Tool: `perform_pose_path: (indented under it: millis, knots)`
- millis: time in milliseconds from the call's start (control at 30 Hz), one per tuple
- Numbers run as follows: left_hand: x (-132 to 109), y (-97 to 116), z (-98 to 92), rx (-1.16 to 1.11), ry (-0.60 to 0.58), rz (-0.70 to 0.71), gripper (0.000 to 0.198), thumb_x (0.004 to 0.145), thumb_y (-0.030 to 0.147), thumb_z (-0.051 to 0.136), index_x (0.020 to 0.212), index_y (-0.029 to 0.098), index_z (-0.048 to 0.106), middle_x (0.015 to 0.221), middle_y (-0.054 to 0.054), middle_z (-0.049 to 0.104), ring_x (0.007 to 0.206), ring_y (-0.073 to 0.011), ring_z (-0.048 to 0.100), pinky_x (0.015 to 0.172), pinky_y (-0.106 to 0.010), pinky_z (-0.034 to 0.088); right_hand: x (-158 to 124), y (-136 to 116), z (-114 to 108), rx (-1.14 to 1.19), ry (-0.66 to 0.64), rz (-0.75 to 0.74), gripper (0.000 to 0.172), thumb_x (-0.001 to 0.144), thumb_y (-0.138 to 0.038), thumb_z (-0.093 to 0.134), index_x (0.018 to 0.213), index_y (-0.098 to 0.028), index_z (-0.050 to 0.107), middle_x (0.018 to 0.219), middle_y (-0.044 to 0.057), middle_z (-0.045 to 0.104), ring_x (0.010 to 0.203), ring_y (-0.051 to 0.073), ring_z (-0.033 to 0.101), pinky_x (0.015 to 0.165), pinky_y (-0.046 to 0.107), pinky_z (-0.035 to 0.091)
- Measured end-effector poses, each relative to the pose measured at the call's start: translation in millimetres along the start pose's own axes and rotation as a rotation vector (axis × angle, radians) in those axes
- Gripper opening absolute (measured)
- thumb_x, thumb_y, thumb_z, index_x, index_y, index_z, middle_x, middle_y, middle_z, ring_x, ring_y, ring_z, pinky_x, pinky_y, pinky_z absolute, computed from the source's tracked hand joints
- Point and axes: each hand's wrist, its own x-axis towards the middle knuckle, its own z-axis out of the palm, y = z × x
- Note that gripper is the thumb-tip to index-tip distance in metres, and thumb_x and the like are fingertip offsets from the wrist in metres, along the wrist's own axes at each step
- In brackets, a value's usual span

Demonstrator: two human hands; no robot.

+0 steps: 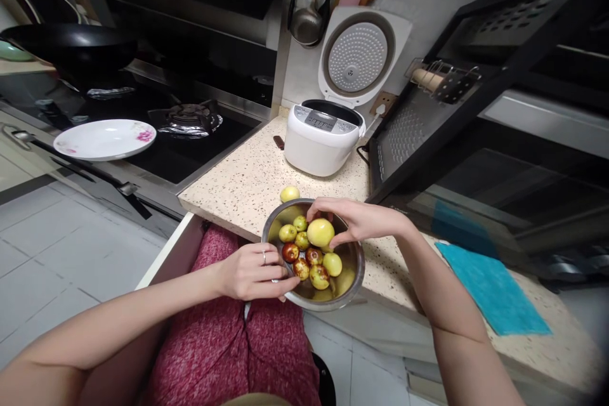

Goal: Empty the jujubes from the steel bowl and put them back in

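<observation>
A steel bowl [353, 271] sits tilted at the counter's front edge, above my lap. Inside it lie several jujubes [319, 276], some green-yellow and some mottled with reddish brown. My left hand [254, 271] is closed on the bowl's left rim, with rings on its fingers. From the right, my right hand [361, 221] reaches over the bowl. Its thumb and fingers curl around a larger yellow-green jujube [320, 233] at the top of the pile. One more yellow-green jujube [290, 193] rests on the counter just behind the bowl.
A white rice cooker [320, 143] stands on the speckled counter [228, 193], its lid raised. To the left, a flowered plate [105, 139] and a black wok [76, 51] are on the stove. A dark oven [514, 184] and a teal cloth [495, 288] are at the right.
</observation>
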Motion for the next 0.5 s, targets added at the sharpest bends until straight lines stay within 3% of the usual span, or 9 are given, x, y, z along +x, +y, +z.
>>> perform_pose_path:
  millis: [133, 333, 400, 500]
  knots:
    - [-0.3, -0.1, 1.8, -0.014, 0.009, -0.001, 0.017, 0.100, 0.016, 0.056, 0.107, 0.015, 0.071, 0.073, -0.001, 0.075, 0.069, -0.0120, 0.071, 0.069, -0.025, 0.060, 1.3, 4.1, -6.9, 0.031, 0.072, -0.040, 0.050, 0.083, -0.040, 0.079, 0.125, -0.020, 0.061, 0.120, 0.007, 0.066, 0.109, 0.023, 0.061, 0.097, 0.037, 0.049]
    - [0.2, 3.8, 10.7, -0.129, 0.072, -0.057, 0.026, 0.104, 0.028, 0.052, 0.103, 0.011, 0.071, 0.075, -0.001, 0.074, 0.068, -0.0121, 0.070, 0.069, -0.027, 0.058, 18.0, 35.5, -10.6, -0.079, 0.496, -0.047, 0.027, 0.099, -0.038, 0.058, 0.120, -0.021, 0.064, 0.119, 0.010, 0.067, 0.112, 0.024, 0.062, 0.096, 0.039, 0.050]
    - [0.6, 4.7, 12.9, -0.125, 0.092, -0.050, 0.026, 0.104, 0.030, 0.053, 0.101, 0.011, 0.071, 0.073, 0.000, 0.074, 0.066, -0.0108, 0.069, 0.068, -0.026, 0.056, 25.8, 48.9, -7.6, -0.125, 0.521, -0.049, 0.028, 0.101, -0.036, 0.054, 0.122, -0.020, 0.063, 0.120, 0.012, 0.066, 0.113, 0.025, 0.062, 0.097, 0.041, 0.050]
    - [1.3, 5.4, 13.6, -0.108, 0.100, -0.035, 0.027, 0.104, 0.031, 0.054, 0.098, 0.013, 0.072, 0.072, 0.001, 0.074, 0.063, -0.0091, 0.067, 0.066, -0.025, 0.054, 38.2, 64.4, -4.2, -0.143, 0.419, -0.080, 0.031, 0.101, -0.035, 0.055, 0.127, -0.020, 0.063, 0.126, 0.013, 0.064, 0.120, 0.026, 0.060, 0.105, 0.044, 0.046]
